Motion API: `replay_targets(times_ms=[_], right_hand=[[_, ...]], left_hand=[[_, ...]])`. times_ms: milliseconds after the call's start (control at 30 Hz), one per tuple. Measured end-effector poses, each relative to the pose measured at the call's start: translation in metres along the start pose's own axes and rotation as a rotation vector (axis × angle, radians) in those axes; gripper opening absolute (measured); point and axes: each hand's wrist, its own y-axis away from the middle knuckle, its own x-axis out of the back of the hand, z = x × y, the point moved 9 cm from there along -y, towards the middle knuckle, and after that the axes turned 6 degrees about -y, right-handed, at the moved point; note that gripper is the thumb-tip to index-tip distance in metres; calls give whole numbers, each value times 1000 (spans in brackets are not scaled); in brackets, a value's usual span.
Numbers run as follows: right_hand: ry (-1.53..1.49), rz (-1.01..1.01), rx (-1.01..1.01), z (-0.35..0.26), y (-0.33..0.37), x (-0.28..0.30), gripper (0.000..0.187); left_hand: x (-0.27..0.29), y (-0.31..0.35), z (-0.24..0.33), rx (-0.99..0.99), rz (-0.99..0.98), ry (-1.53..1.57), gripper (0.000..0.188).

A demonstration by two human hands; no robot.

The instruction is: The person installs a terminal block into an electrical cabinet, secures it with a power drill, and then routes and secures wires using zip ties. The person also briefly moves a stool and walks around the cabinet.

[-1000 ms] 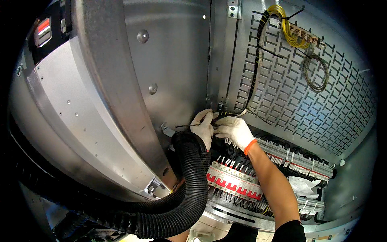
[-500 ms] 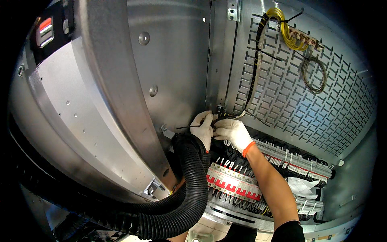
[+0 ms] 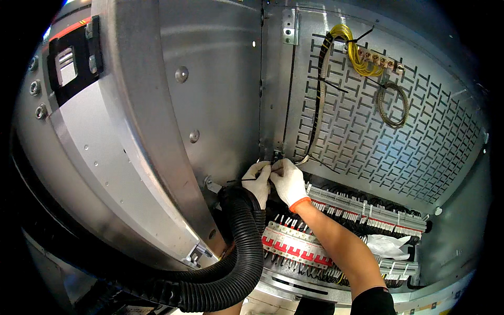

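Both my hands wear white gloves and meet at the back corner of a metal cabinet. My left hand (image 3: 256,184) is closed, with a thin black cable tie (image 3: 248,180) lying across its fingers and its tail sticking out to the left. Close beside it, my right hand (image 3: 289,184), with an orange cuff, pinches at the same spot; what is between its fingertips is hidden. A sleeved cable bundle (image 3: 318,107) runs down the back panel toward the right hand, its pale loose end (image 3: 303,160) just past the knuckles. Below the left hand rises a thick black corrugated hose (image 3: 247,236).
Red-switched breakers (image 3: 294,249) and terminal rows (image 3: 367,209) lie below my right forearm, with crumpled white paper (image 3: 388,245) on them. Yellow wires (image 3: 353,47) loop to a copper bar (image 3: 379,59) on the slotted panel (image 3: 357,126). A coiled cable (image 3: 392,105) hangs there.
The view has shifted, so the cabinet sits lower and further left. My right hand has turned more upright and drawn in closer to the left hand.
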Motion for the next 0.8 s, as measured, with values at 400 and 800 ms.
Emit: replay_targets(times_ms=[400,800], right_hand=[[250,-300,-5,-13,-22,15,24],[94,-244,47,-35,7,-19,23]], left_hand=[[-17,14,16,-393,-226,-509,32],[12,15,30,-410,8,-475,24]])
